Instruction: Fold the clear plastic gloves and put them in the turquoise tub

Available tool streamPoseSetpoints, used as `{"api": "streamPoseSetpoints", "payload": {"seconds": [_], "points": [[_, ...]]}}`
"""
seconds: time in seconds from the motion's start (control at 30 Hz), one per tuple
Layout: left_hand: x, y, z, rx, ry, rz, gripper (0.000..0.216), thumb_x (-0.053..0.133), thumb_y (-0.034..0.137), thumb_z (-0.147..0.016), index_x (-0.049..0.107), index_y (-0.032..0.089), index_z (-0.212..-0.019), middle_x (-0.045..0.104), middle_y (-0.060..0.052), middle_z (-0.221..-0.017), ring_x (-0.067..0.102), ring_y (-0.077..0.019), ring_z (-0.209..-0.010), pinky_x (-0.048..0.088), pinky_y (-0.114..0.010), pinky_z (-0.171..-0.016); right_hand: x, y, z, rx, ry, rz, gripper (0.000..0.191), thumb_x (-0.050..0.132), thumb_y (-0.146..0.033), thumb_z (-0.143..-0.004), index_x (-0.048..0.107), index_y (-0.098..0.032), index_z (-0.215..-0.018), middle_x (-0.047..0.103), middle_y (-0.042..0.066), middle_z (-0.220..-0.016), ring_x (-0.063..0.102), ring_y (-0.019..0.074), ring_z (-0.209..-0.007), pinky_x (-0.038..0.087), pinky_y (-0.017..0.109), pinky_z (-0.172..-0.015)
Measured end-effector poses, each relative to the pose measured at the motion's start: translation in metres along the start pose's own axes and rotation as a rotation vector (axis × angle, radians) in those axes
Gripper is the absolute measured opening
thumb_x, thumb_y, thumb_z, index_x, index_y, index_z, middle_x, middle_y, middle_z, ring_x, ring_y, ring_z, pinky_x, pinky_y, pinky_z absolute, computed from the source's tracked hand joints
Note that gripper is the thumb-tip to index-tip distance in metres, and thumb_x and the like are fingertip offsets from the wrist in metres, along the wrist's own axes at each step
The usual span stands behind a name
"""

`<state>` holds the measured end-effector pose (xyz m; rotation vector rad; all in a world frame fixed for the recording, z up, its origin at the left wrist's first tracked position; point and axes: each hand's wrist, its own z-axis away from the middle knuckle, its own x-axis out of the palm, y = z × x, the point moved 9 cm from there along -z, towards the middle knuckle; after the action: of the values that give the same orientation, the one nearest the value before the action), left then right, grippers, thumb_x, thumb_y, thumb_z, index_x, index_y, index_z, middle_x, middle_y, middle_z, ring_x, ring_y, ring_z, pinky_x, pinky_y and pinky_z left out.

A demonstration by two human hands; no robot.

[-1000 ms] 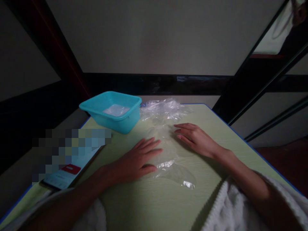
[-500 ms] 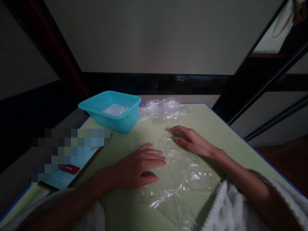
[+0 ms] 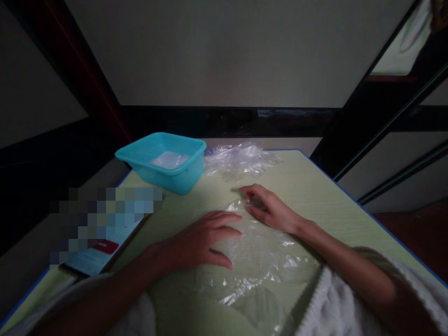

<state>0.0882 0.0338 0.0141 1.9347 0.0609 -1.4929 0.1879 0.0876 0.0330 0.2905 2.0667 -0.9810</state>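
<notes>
A thin, clear plastic bag (image 3: 252, 261) lies spread and wrinkled on the table in front of me. Over its left part is my left hand (image 3: 210, 240), palm down, with fingers stretched and thumb apart. My right hand (image 3: 275, 210) rests at the bag's far right edge. Its index finger points left and its thumb is apart from it, with a bit of the film showing between them; the other fingers are partly hidden. Beyond the hands lies a crumpled heap of clear plastic (image 3: 241, 161), next to a turquoise basket (image 3: 185, 179) with a whitish, flat packet (image 3: 170, 159) inside.
A phone (image 3: 115, 242) with its screen lit, partly pixelated, lies along the table's left side. The pale green table (image 3: 297, 172) has a blue edge and stands against a panelled wall (image 3: 224, 56). White fleecy cloth (image 3: 336, 303) is around my forearms.
My right hand has shifted slightly left and nearer, its index and thumb at the bag's far edge. The left fingers have spread a little. The bag's wrinkles and near edge have shifted.
</notes>
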Motion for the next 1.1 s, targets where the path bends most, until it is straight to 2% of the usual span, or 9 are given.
{"api": "streamPoseSetpoints", "payload": {"seconds": [0.1, 0.23, 0.43, 0.57, 0.73, 0.93, 1.03, 1.1], "points": [[0.000, -0.001, 0.000, -0.007, 0.003, 0.005, 0.057, 0.077, 0.039, -0.065, 0.061, 0.013, -0.112, 0.046, -0.016, -0.135, 0.040, -0.0294, -0.125, 0.032, -0.042, -0.104, -0.001, -0.007, -0.001, -0.023, 0.015, -0.066, 0.041, 0.053, -0.010, -0.076, 0.048, -0.016, -0.116, 0.056, 0.006, -0.091, 0.055, 0.0177, -0.081, 0.047, 0.034, -0.074], [0.000, -0.001, 0.000, -0.014, -0.005, -0.007, 0.056, 0.077, 0.039, -0.064, 0.062, 0.014, -0.111, 0.047, -0.015, -0.135, 0.040, -0.0287, -0.125, 0.031, -0.043, -0.105, -0.002, -0.006, 0.000, 0.033, 0.034, -0.193, 0.052, 0.056, -0.010, -0.072, 0.044, -0.019, -0.122, 0.058, 0.005, -0.098, 0.054, 0.0145, -0.078, 0.046, 0.029, -0.070], [0.000, -0.001, 0.001, -0.004, -0.004, -0.020, 0.056, 0.076, 0.040, -0.065, 0.061, 0.013, -0.112, 0.044, -0.016, -0.136, 0.039, -0.0289, -0.126, 0.030, -0.043, -0.105, 0.000, 0.002, 0.000, 0.131, 0.055, -0.314, 0.060, 0.056, -0.011, -0.070, 0.039, -0.019, -0.127, 0.056, -0.003, -0.074, 0.052, 0.0118, -0.066, 0.043, 0.026, -0.066], [0.001, -0.001, 0.001, -0.005, -0.009, -0.020, 0.056, 0.077, 0.039, -0.065, 0.061, 0.012, -0.112, 0.046, -0.016, -0.135, 0.040, -0.0285, -0.126, 0.030, -0.043, -0.105, -0.013, 0.000, 0.000, 0.119, 0.114, -0.078, 0.057, 0.052, -0.008, -0.067, 0.043, -0.018, -0.122, 0.053, -0.003, -0.070, 0.050, 0.0135, -0.065, 0.039, 0.030, -0.068], [0.000, -0.002, 0.000, -0.016, -0.009, -0.010, 0.057, 0.077, 0.039, -0.064, 0.061, 0.013, -0.112, 0.047, -0.015, -0.134, 0.040, -0.0273, -0.125, 0.032, -0.041, -0.104, -0.037, 0.003, 0.005, 0.138, 0.253, 0.279, 0.053, 0.047, -0.008, -0.065, 0.045, -0.018, -0.117, 0.054, 0.000, -0.072, 0.053, 0.0203, -0.077, 0.033, 0.040, -0.078], [0.001, -0.003, -0.001, -0.045, -0.040, -0.050, 0.062, 0.076, 0.041, -0.065, 0.058, 0.014, -0.117, 0.046, -0.015, -0.136, 0.038, -0.0270, -0.128, 0.026, -0.043, -0.108, -0.056, 0.007, 0.012, 0.188, 0.425, 0.423, 0.043, 0.047, -0.011, -0.069, 0.048, -0.017, -0.111, 0.057, 0.006, -0.085, 0.053, 0.0237, -0.081, 0.033, 0.040, -0.074], [-0.001, -0.012, 0.001, -0.117, -0.055, -0.104, 0.064, 0.074, 0.040, -0.070, 0.052, 0.015, -0.124, 0.043, -0.014, -0.139, 0.035, -0.0269, -0.131, 0.021, -0.046, -0.109, -0.054, 0.001, 0.011, 0.148, 0.408, 0.421, 0.036, 0.047, -0.011, -0.073, 0.050, -0.016, -0.108, 0.058, 0.010, -0.094, 0.054, 0.0250, -0.087, 0.035, 0.041, -0.076], [-0.004, -0.018, 0.003, -0.156, -0.029, -0.148, 0.060, 0.070, 0.036, -0.074, 0.049, 0.016, -0.127, 0.041, -0.013, -0.141, 0.032, -0.0267, -0.132, 0.020, -0.048, -0.110, -0.046, -0.006, 0.008, 0.098, 0.331, 0.406, 0.031, 0.046, -0.011, -0.075, 0.052, -0.016, -0.106, 0.058, 0.011, -0.099, 0.054, 0.0259, -0.093, 0.037, 0.042, -0.078]]}}
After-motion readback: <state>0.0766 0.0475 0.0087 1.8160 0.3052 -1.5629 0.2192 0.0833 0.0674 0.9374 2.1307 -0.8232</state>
